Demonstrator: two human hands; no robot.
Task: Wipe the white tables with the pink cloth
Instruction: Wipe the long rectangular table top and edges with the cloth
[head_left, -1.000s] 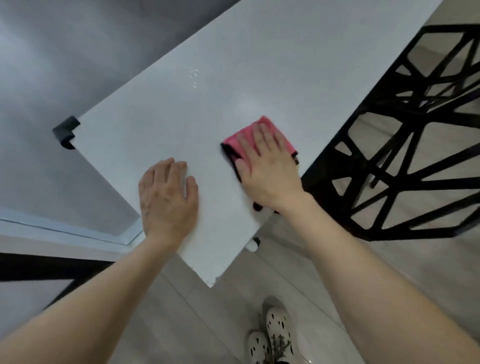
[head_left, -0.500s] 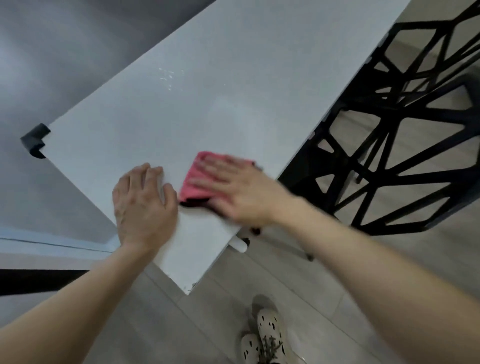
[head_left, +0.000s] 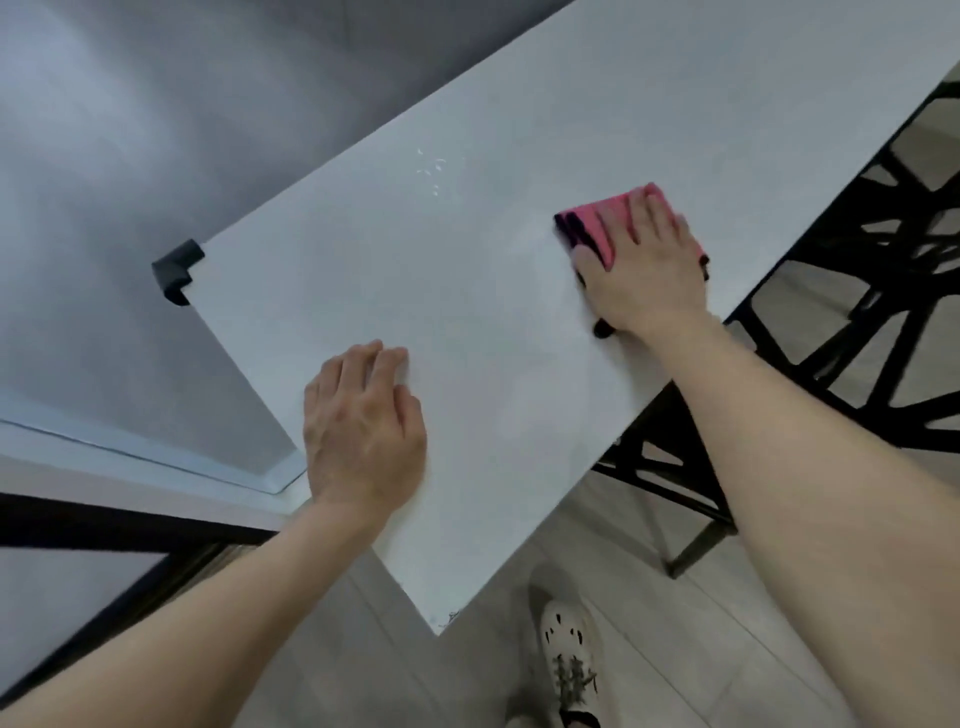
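The white table (head_left: 467, 291) runs diagonally from its near corner at the bottom middle to the upper right. My right hand (head_left: 647, 265) lies flat with spread fingers on the folded pink cloth (head_left: 597, 223), pressing it onto the tabletop close to the right edge. Most of the cloth is hidden under the palm. My left hand (head_left: 363, 426) rests palm down on the bare tabletop near the left edge, fingers together and holding nothing. A few small white specks (head_left: 431, 169) sit on the surface beyond both hands.
A black corner guard (head_left: 176, 270) caps the table's left corner. A black lattice frame (head_left: 872, 291) stands to the right, under and beside the table. Grey wall lies beyond the left edge. A white shoe (head_left: 571, 660) is on the tiled floor below.
My right hand slid the pink cloth from beside my left hand out to the right and further up the table. The left hand stayed planted; the view shifted.
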